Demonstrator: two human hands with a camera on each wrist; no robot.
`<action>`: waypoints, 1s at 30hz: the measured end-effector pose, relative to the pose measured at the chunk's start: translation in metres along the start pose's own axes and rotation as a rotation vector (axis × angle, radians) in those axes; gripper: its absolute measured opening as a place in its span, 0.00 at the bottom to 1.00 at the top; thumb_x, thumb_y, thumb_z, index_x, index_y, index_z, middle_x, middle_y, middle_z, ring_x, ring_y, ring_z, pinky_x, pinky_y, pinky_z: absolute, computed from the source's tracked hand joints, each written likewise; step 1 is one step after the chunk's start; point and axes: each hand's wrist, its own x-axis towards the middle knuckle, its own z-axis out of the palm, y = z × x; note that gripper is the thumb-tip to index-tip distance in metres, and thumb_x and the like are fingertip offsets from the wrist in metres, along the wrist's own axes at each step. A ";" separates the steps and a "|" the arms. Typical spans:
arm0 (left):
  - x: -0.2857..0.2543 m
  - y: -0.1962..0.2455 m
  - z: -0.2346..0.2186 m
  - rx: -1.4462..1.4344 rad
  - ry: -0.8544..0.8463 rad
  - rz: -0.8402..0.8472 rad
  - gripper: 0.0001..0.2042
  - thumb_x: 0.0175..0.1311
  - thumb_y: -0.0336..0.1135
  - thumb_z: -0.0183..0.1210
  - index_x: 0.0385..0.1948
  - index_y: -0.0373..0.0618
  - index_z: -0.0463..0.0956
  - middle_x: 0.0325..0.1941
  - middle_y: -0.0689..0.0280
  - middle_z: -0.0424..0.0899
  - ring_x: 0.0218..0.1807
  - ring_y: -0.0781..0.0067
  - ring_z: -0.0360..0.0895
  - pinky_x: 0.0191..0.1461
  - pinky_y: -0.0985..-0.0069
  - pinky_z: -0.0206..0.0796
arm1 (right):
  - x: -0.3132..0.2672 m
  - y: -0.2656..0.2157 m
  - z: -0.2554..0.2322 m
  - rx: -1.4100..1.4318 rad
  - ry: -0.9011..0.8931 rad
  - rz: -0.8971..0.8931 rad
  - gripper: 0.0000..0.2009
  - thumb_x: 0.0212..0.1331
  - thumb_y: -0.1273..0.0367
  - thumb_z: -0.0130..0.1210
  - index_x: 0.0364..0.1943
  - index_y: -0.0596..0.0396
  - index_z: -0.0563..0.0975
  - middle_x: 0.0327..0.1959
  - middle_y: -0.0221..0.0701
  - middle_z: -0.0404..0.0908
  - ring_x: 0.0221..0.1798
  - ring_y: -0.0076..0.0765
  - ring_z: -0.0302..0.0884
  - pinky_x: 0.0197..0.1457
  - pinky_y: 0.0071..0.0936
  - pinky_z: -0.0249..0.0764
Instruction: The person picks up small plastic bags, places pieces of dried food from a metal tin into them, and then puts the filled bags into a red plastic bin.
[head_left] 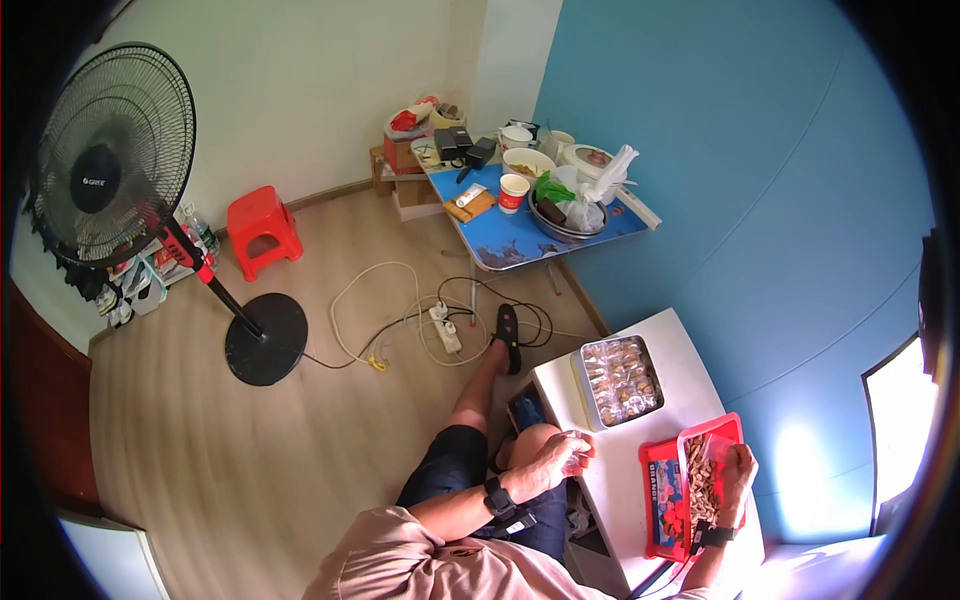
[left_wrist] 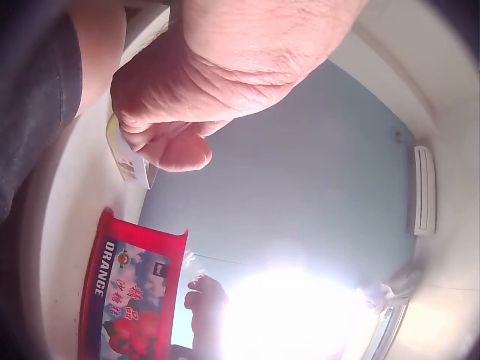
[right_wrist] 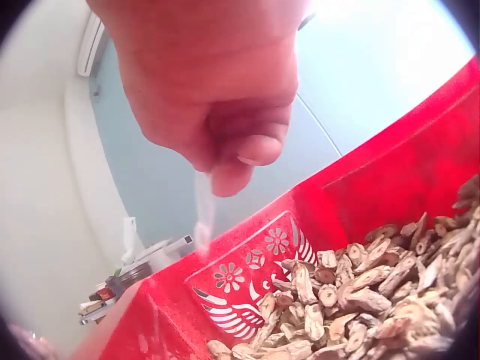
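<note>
Your left hand's fingers were curled at the surface's left edge, their grasp unclear. Toward the right edge, a red basket held dried slices, probably light, brittle; over them your right hand's fingers pinched translucent plastic, likely slippery, best gripped by its edge.

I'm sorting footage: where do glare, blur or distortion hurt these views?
Head view: strong fisheye, the far-right panel blown out, glare on the blue wall; left wrist view: a white flare below the left hand swallows detail; right wrist view: the pale strip under the right hand looks smeared.
</note>
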 end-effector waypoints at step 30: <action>-0.089 0.056 -0.017 -0.039 -0.360 -0.120 0.21 0.70 0.60 0.43 0.49 0.55 0.70 0.29 0.66 0.77 0.21 0.72 0.72 0.17 0.79 0.58 | -0.077 -0.259 0.137 0.387 -1.314 -0.320 0.05 0.64 0.72 0.54 0.37 0.59 0.79 0.21 0.28 0.75 0.20 0.20 0.67 0.24 0.22 0.65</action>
